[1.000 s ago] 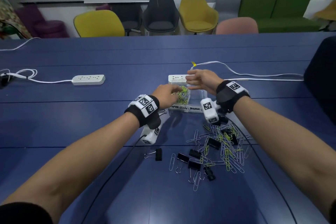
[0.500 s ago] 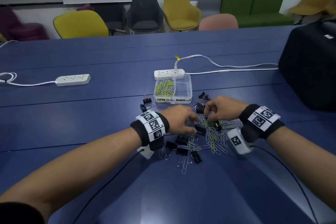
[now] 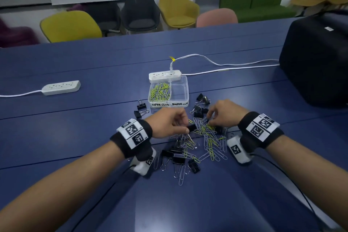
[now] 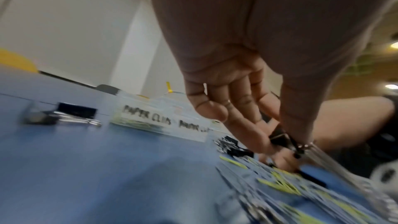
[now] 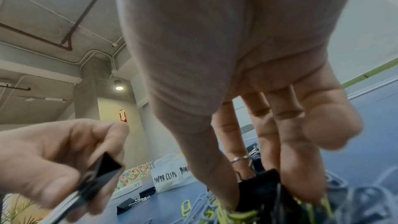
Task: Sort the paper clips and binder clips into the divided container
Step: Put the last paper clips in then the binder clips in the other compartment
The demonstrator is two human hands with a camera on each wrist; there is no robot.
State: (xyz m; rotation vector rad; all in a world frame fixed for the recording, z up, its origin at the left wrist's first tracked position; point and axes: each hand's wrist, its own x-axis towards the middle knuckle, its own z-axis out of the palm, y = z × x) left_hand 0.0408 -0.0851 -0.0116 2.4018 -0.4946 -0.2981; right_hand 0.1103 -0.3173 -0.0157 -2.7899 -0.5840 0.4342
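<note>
Mixed clips [image 3: 205, 143] heaped before the half-filled container [image 3: 185, 88].

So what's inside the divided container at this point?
The divided container holds a heap of yellow-green and silver paper clips in its left compartment, labelled PAPER CLIPS. The right compartment looks bare. Nothing covers either side in the head view.

Left hand [image 3: 170, 122] pinching grip, right hand [image 3: 223, 114] pinching grip, forearms converging

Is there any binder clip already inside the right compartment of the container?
No, in the head view the right compartment of the divided container holds nothing, while the left one holds paper clips.
</note>
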